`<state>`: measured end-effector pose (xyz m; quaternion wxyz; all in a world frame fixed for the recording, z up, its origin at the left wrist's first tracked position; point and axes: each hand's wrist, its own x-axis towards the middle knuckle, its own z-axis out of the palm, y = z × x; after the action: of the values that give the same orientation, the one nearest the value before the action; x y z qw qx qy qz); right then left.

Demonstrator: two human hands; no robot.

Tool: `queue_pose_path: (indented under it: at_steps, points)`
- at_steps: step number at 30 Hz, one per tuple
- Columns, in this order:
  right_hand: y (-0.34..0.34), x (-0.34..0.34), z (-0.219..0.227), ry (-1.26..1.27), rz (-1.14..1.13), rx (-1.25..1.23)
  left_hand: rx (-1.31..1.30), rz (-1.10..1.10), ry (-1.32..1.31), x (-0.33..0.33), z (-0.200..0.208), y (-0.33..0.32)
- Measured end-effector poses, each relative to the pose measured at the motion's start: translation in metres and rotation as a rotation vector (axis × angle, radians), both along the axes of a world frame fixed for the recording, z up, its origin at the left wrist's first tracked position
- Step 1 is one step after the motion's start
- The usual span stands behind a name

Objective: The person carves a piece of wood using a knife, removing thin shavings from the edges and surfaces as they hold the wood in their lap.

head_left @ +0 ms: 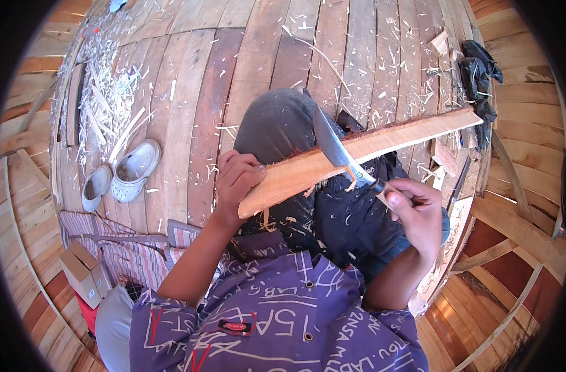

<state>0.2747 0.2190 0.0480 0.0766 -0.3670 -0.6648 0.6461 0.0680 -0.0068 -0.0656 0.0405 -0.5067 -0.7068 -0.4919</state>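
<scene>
A long pale strip of wood (pixel 413 133) with rough bark along its far edge lies slantwise over my legs, its narrower end reaching out to the right. My left hand (pixel 238 180) is closed round the strip's near left end. In my right hand (pixel 414 209) is a knife (pixel 337 149), gripped by its dark handle. The broad steel blade crosses the wood, its tip pointing up and away to the left. Thin curled shavings (pixel 352 178) hang at the strip's lower edge beside the blade.
Wood shavings litter the plank floor (pixel 190 111), heaped thickest at the far left (pixel 109 93). Grey clogs (pixel 136 170) stand left of me, near a striped cloth (pixel 128 248) and a cardboard box (pixel 84 273). Black plastic (pixel 478 80) and a dark blade-like tool (pixel 459 181) lie at right.
</scene>
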Motion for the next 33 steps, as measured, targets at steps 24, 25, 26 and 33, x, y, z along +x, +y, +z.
queue_pose_path:
  at_steps: [24, 25, 26, 33]
  points:
    - [0.065, 0.071, 0.021, 0.203, -0.215, 0.496, -0.002, 0.058, 0.018, 0.003, -0.007, -0.004]
    - [0.048, 0.061, 0.014, 0.233, -0.338, 0.541, 0.003, 0.050, 0.017, 0.003, -0.006, -0.002]
    - [0.045, 0.061, 0.009, 0.365, -0.478, 0.438, 0.009, 0.044, 0.016, 0.003, -0.004, 0.000]
    - [-0.056, 0.002, -0.026, 0.031, -0.022, 0.010, -0.037, 0.042, 0.009, 0.001, -0.001, 0.001]
